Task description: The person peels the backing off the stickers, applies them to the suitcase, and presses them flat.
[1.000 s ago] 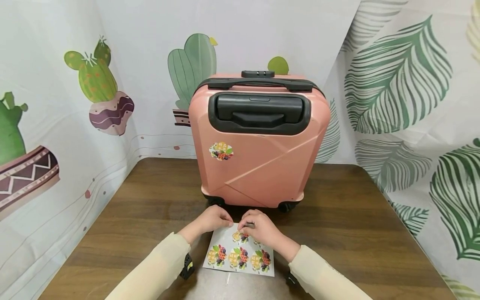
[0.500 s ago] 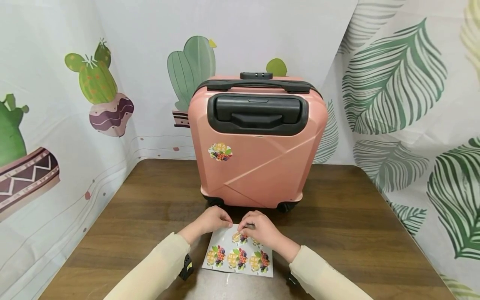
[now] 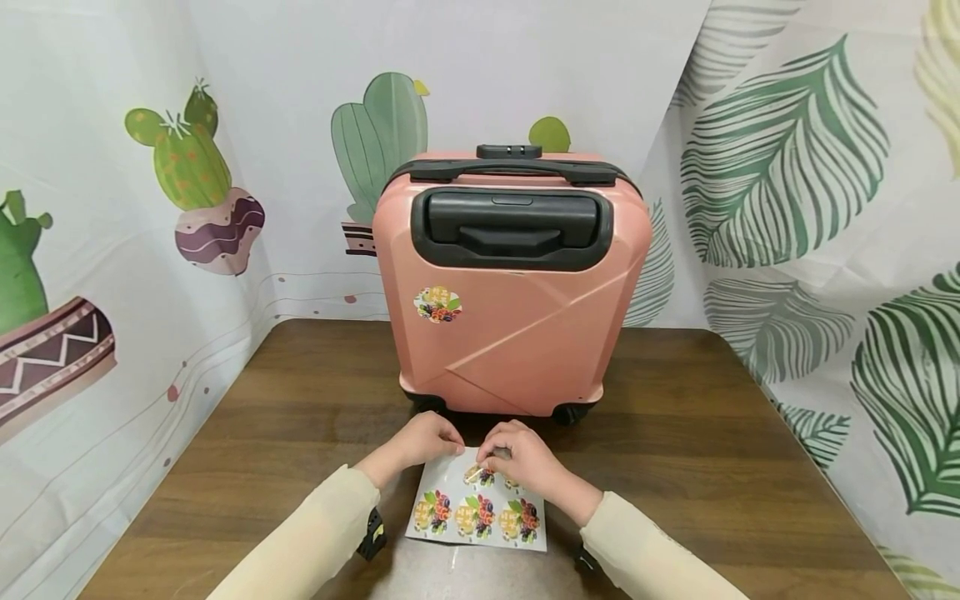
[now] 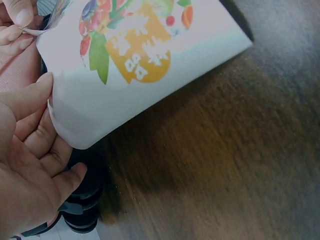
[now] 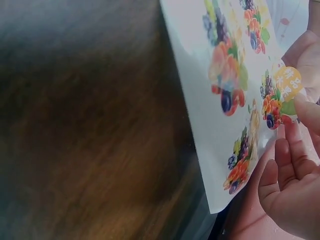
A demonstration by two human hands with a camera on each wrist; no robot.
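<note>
A white sheet of fruit-print stickers (image 3: 442,483) is held tilted over the table, close to the suitcase's base. My left hand (image 3: 423,439) pinches its far left corner between thumb and fingers; the left wrist view shows the paper bending there. My right hand (image 3: 525,457) pinches the edge of one fruit sticker (image 5: 287,85) in the sheet's far row. In the right wrist view that sticker's edge appears lifted, with the thumb on it. Several other stickers lie flat on the sheet. My right fingers partly hide the far row in the head view.
A pink suitcase (image 3: 525,350) with a black handle stands upright just beyond my hands, a fruit sticker (image 3: 438,305) on its upper left front. Beneath everything is a dark wooden table (image 3: 712,467). Printed cloth (image 3: 285,100) hangs behind and at both sides.
Both hands keep their grips almost unmoved. The sheet's near edge shifts very slightly, and the head view drifts a little.
</note>
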